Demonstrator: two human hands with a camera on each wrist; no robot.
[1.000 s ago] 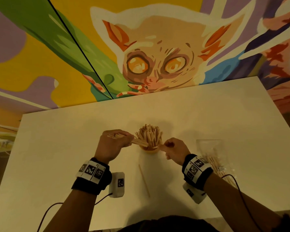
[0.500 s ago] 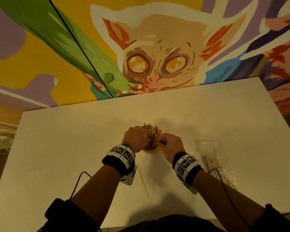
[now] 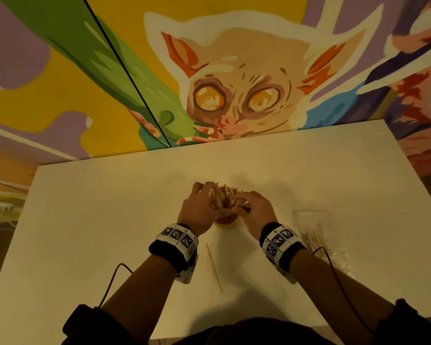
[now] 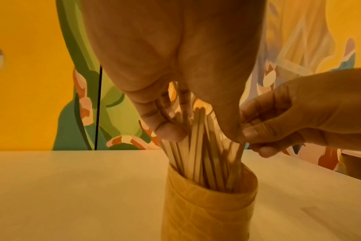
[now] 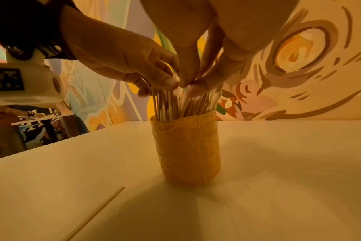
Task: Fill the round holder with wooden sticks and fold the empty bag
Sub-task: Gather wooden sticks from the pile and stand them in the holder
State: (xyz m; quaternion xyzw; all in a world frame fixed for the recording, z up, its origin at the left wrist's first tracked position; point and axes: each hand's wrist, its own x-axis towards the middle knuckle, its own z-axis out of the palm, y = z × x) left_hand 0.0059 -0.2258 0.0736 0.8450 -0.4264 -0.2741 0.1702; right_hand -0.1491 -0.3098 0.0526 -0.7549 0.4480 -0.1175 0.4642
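Note:
A round yellow-brown holder stands upright mid-table, packed with wooden sticks. My left hand curls its fingers and thumb round the left side of the bundle above the rim. My right hand pinches sticks on the right side, fingertips meeting the left thumb. A clear plastic bag lies flat to the right, several sticks still inside. One loose stick lies on the table between my forearms.
The white table ends at a painted mural wall at the back. Its right edge runs close beyond the bag. Cables trail from both wrist bands across the near part of the table.
A second ago my left hand held a few sticks left of the holder and my right hand was beside it. Both hands have since closed in on the bundle in the holder.

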